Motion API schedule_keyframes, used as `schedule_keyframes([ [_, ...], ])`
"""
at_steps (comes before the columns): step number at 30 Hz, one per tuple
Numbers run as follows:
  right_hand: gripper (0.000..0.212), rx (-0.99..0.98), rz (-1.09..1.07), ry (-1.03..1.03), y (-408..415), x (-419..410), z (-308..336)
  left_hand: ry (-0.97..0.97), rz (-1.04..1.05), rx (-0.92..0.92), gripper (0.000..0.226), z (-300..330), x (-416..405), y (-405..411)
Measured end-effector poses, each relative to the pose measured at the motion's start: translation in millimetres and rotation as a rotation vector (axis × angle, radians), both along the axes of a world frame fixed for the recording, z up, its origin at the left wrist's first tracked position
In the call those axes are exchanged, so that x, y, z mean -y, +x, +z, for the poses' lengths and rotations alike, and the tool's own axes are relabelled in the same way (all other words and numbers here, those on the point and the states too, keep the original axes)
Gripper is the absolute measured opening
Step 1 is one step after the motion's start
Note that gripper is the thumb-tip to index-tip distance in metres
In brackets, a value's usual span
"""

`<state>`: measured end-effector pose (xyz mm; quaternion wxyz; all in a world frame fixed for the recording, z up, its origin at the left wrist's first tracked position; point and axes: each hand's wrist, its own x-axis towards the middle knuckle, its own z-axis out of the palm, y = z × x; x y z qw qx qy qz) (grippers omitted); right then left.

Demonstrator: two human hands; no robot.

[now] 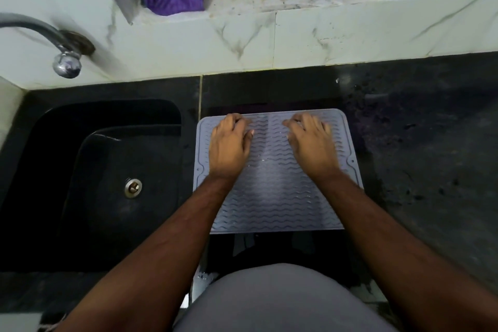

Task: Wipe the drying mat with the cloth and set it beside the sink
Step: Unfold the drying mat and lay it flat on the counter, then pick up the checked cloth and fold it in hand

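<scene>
Grey drying mat [275,191] lies just beside the sink [107,170], left hand [229,145] and right hand [312,145] pressing flat near its far edge.

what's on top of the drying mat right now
Both hands rest on the grey drying mat: the left hand and right hand, palms down near its far edge. No cloth shows on it. The mat surface under the hands and forearms is hidden.
</scene>
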<state>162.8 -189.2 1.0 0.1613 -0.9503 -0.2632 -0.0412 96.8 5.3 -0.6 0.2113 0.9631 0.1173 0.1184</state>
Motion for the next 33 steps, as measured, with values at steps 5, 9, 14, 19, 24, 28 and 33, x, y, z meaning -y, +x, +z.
schedule_keyframes([
  [5,0.031,0.003,0.073,0.030,-24,-24,7,0.036,0.048,0.088,0.026,11,-21,-37],
  [9,0.028,0.023,0.166,0.042,-55,-53,11,0.037,0.122,0.099,0.026,12,-44,-79],
  [14,0.022,0.066,0.312,0.014,-93,-93,12,-0.006,0.227,0.099,0.025,14,-67,-131],
  [19,0.025,0.071,0.398,0.061,-130,-126,7,-0.021,0.274,0.080,0.020,5,-92,-179],
  [24,0.026,0.063,0.517,0.000,-163,-148,3,-0.017,0.250,0.048,0.018,-10,-101,-221],
  [28,0.031,-0.040,0.559,-0.030,-185,-160,-3,-0.041,0.245,0.030,0.020,-19,-99,-245],
  [33,0.048,-0.171,0.567,-0.159,-200,-168,-4,-0.173,0.250,0.008,0.032,-28,-105,-255],
])
